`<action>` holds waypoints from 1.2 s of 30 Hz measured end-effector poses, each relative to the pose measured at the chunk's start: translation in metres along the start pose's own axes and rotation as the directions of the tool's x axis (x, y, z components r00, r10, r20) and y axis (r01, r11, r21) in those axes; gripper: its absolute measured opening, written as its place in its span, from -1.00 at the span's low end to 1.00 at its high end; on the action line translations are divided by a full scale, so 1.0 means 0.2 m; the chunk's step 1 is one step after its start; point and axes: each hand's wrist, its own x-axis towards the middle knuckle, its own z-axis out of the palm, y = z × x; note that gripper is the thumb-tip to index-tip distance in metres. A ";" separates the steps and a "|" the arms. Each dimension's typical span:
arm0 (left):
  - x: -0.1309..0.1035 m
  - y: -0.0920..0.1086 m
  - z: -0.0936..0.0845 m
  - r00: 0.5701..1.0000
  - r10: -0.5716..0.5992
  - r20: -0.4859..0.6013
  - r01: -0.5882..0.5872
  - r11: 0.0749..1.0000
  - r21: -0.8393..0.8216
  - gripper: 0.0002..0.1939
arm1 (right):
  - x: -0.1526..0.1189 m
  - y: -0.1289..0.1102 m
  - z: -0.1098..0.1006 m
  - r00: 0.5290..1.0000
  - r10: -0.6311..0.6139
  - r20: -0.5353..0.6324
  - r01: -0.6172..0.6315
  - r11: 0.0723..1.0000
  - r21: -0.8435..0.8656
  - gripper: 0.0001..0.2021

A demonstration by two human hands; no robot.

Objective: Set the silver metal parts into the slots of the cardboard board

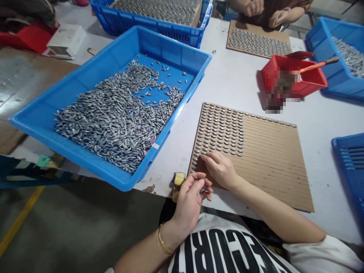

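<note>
A brown cardboard sheet (273,163) with ruled lines or slits lies in front of me. Rows of small grey spindle-shaped metal pieces (222,129) cover its left part, and one row runs along its top edge. Over the lower left of the sheet, my right hand (220,168) has thumb and fingers pinched at the end of a row; whatever is between the fingertips is hidden. My left hand (193,197) is half curled just off the sheet's near left corner, holding at least one small grey metal piece (201,190) in its fingers.
A blue tray (173,41) with a heap of loose grey pieces (113,113) stands left. Behind it is a blue crate (153,26). A red bin (309,85) and blue bins (321,45) stand right. Across the table, another person's hands (278,17) are over a filled cardboard sheet (258,41).
</note>
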 end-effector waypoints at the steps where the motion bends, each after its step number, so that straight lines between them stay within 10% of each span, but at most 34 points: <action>1: 0.00 0.00 0.00 1.000 -0.001 0.005 0.001 1.000 -0.002 -0.84 | 0.00 0.00 0.00 1.000 -0.012 0.006 0.012 1.000 -0.008 -0.78; 15: 0.01 0.00 0.00 0.999 0.032 0.011 -0.032 0.999 -0.038 -0.86 | 0.00 -0.01 -0.02 0.998 -0.001 0.060 0.003 1.000 -0.027 -0.78; 22: 0.03 0.08 0.03 0.998 0.037 -0.041 -0.044 0.978 -0.204 -0.75 | 0.00 -0.07 -0.18 0.990 0.125 -0.063 -0.105 0.960 0.259 -0.70; 36: 0.03 0.04 0.05 0.995 -0.087 -0.050 0.078 0.985 -0.156 -0.66 | -0.05 -0.21 -0.27 0.971 -0.162 0.175 0.120 0.966 0.229 -0.86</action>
